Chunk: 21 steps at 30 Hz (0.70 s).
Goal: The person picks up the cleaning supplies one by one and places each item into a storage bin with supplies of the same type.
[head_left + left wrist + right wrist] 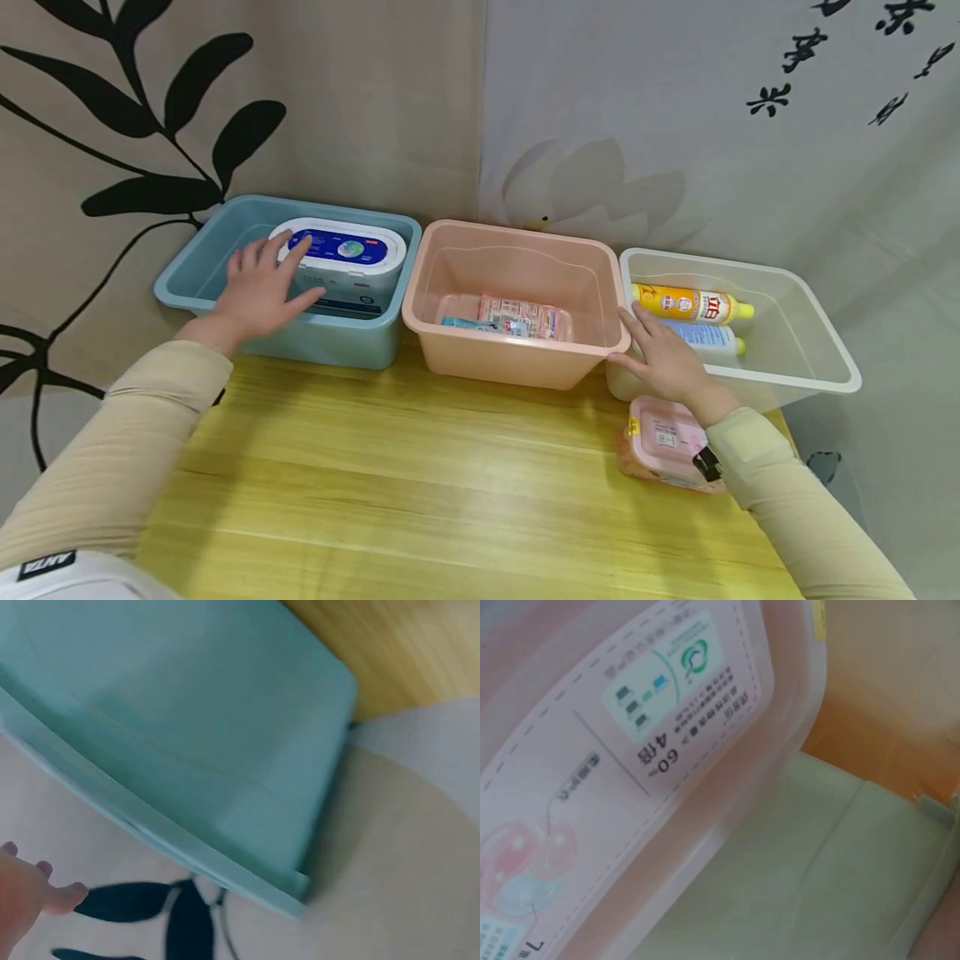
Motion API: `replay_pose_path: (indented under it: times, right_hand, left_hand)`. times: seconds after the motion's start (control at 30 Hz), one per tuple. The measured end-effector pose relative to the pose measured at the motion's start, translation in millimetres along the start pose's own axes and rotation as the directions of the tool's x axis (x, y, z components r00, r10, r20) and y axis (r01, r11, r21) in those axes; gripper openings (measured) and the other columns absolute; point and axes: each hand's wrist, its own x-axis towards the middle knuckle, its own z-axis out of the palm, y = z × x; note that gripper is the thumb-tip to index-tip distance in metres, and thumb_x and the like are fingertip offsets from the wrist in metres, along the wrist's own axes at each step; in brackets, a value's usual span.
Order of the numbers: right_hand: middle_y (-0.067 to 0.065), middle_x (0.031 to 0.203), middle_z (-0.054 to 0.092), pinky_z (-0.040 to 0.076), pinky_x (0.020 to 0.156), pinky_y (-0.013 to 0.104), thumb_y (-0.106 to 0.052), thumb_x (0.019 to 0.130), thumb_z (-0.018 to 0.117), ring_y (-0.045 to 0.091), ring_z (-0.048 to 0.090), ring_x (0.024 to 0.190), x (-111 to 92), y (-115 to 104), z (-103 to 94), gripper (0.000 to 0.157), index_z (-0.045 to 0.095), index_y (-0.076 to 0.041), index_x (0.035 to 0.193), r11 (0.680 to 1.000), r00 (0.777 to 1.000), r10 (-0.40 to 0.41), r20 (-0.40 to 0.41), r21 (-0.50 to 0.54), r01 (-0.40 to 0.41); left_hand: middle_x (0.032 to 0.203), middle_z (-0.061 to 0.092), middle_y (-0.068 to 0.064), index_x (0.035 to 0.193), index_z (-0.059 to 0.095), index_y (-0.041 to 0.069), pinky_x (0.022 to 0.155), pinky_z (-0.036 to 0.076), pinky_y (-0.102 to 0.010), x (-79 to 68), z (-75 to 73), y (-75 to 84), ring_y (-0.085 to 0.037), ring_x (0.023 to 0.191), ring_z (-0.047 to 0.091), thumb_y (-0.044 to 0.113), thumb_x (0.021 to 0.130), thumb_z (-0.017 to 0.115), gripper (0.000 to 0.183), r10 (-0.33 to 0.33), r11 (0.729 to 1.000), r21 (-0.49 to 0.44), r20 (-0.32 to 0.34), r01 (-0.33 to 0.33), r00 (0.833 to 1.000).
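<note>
My left hand (258,292) is over the front left of the blue bin (322,340), fingers spread and fingertips at the lid of a white box with a blue label (348,247) inside. In the left wrist view, the bin's outer wall (195,750) fills much of the picture and part of the hand (22,892) shows. My right hand (671,358) reaches over the front of the white bin (813,325), fingertips right at the rim of the pink bin (510,358). Below that wrist sits a pink-lidded box (663,433), seen close up in the right wrist view.
Flat packets (525,317) lie in the pink bin. The white bin holds a yellow bottle (682,302) and a white one (708,338), partly behind the right hand. All bins stand on a wooden table (450,483) against a curtain (375,100) with plant prints.
</note>
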Motion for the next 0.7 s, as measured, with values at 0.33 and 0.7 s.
replay_pose_path:
  times: [0.33,0.7]
  right_hand:
    - [0.022,0.155,0.015,0.024,0.11,0.057,-0.055,0.092,0.046,0.046,0.024,0.137,0.2,1.1,1.2,0.078,0.017,-0.013,0.151,1.0,1.0,0.003,-0.006,-0.004,-0.003]
    - [0.022,0.155,0.014,0.023,0.11,0.058,-0.055,0.092,0.046,0.047,0.025,0.137,0.6,1.1,1.4,0.078,0.016,-0.014,0.151,1.0,1.0,0.003,0.0,-0.004,-0.003]
  left_hand:
    - [0.152,0.005,-0.029,0.151,0.011,0.01,0.098,0.006,-0.075,-17.7,5.0,-43.9,-0.058,0.131,0.007,0.06,0.092,0.037,0.082,-0.119,0.993,-0.013,0.016,0.119,0.993]
    - [0.15,-0.007,-0.034,0.15,0.004,0.007,0.097,0.001,-0.076,-33.3,15.5,-72.1,-0.062,0.131,-0.004,0.062,0.093,0.029,0.084,-0.191,0.98,-0.048,0.064,0.194,0.979]
